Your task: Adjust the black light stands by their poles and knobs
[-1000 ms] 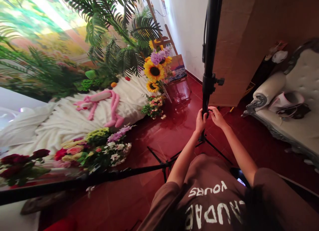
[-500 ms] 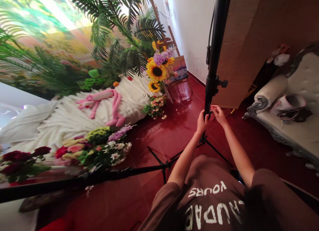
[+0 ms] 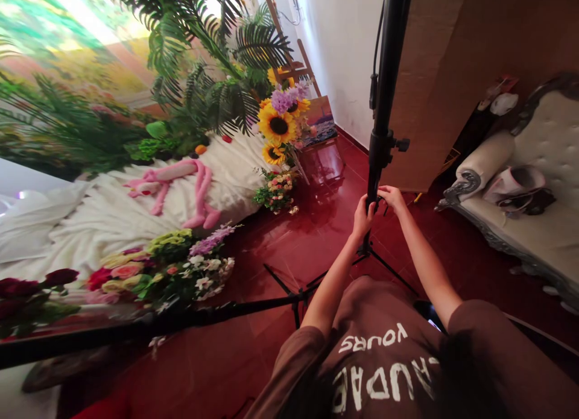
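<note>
A black upright stand (image 3: 382, 120) rises from the red floor, with a knob on its collar. My left hand (image 3: 362, 217) is closed round the pole below that collar. On the pole's right side, my right hand (image 3: 391, 198) has its fingers bent together at a small dark part by the pole; what they pinch is too small to make out. A thin black cable (image 3: 377, 57) runs along the upper pole.
Another black stand (image 3: 244, 310) crosses at lower left, its legs near mine. Flowers (image 3: 167, 268) and a pink plush toy (image 3: 174, 175) lie at the left by white cloth (image 3: 90, 220). A pale sofa (image 3: 538, 141) stands at the right; sunflowers (image 3: 278, 126) are further back.
The view has shifted slightly, so the room's things sit a little further left. My left hand still holds the pole, and my right hand remains beside it with fingers bent.
</note>
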A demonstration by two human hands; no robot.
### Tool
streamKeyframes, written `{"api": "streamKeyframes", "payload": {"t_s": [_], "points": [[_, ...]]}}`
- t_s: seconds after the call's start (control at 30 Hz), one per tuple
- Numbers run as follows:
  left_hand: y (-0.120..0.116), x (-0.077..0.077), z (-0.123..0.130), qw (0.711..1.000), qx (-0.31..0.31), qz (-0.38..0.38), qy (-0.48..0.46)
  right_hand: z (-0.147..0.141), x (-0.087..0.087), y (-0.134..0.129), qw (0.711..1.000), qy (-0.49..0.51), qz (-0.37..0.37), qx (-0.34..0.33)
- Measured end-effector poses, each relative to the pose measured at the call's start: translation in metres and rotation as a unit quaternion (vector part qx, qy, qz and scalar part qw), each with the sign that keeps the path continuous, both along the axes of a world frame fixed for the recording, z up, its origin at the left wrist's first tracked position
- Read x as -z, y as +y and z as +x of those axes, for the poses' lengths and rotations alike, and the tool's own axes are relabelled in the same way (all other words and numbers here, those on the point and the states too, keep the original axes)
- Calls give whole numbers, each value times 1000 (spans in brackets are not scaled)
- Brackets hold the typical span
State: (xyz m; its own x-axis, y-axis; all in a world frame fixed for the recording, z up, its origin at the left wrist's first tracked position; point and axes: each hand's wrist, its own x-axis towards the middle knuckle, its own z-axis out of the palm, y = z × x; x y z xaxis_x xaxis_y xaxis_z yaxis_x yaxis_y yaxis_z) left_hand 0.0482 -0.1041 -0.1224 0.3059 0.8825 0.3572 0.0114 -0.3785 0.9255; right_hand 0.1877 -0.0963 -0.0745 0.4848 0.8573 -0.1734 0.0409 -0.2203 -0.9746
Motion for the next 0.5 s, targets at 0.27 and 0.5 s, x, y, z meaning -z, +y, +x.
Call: {"api": "streamKeyframes", "payload": {"t_s": [0.27,0.5], "points": [[2,3,-1,1000,17,-4,6,-10,21,-20,992,99,68,26],[2,3,-2,1000,16,-2,4,-18,32,-17,985,86,144,31]]}}
